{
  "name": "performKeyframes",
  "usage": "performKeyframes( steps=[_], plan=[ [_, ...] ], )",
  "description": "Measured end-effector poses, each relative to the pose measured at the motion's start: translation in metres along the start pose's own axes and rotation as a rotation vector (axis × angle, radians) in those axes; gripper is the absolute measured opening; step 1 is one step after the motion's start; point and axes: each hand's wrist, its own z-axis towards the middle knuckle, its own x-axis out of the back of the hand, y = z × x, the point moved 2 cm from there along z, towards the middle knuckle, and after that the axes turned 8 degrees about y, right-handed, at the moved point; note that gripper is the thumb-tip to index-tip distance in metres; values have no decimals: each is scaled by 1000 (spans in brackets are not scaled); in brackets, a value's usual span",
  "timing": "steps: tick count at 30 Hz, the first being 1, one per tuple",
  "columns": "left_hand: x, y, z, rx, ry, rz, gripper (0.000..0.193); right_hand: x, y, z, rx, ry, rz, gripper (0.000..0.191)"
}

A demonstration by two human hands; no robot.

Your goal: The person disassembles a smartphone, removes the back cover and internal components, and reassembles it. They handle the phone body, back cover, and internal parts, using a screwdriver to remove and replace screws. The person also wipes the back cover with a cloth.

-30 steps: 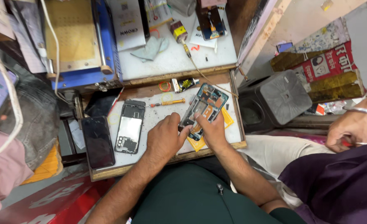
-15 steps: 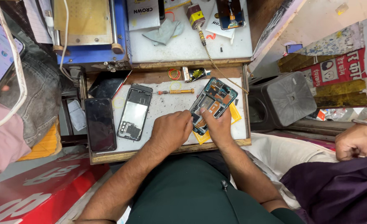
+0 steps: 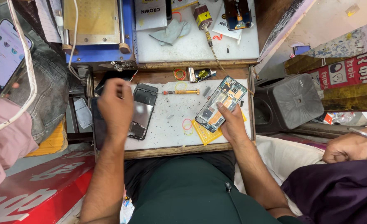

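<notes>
Near the middle of the frame a shallow wooden work tray [image 3: 175, 150] with a white mat holds most of the small things. At its right side the right hand [image 3: 233, 124] grips an opened phone [image 3: 220, 103] with its back off, circuit parts and battery showing; the thumb presses on the phone's lower middle and the fingers wrap beneath, so the phone sits tilted, its top toward the upper right. Under it lies a yellow sheet [image 3: 206, 135], touching the mat.

At the left side of the tray the left hand [image 3: 116, 108] hovers, blurred, with fingers curled loosely downward; I cannot tell whether it pinches anything. It is above a dark phone [image 3: 97, 128] at the tray's left edge and just beside a phone back frame [image 3: 142, 110] lying flat.

Between the two hands the tray also holds a screwdriver with a yellow handle [image 3: 182, 92] near its top edge, and a red rubber band [image 3: 187, 124] lower down.

Above the tray, a white bench top [image 3: 191, 45] carries a grey cloth [image 3: 171, 31]. At the far left another person's hand holds a lit phone [image 3: 1, 58].
</notes>
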Motion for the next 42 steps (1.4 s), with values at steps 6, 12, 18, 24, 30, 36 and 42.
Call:
performKeyframes(
  steps=[6,12,18,24,30,36,42],
  plan=[
    [-15,3,-1,-366,-105,148,12,10,9,10,-31,-43,78,38],
    [-48,12,-19,-226,-301,266,19,18,6,12,-58,-45,88,38],
    [-75,32,-32,-435,-375,120,15,26,4,14,-54,9,146,38],
    [-88,30,-58,-353,-766,564,18,30,5,17,-36,-9,213,38],
    [-76,28,-92,-340,-664,656,10,27,12,18,13,-1,143,36],
    [-74,30,-93,-98,-715,135,33,23,13,17,39,-2,78,38],
    [-91,50,-100,-65,-668,-272,15,23,14,13,65,9,22,34]
  ],
)
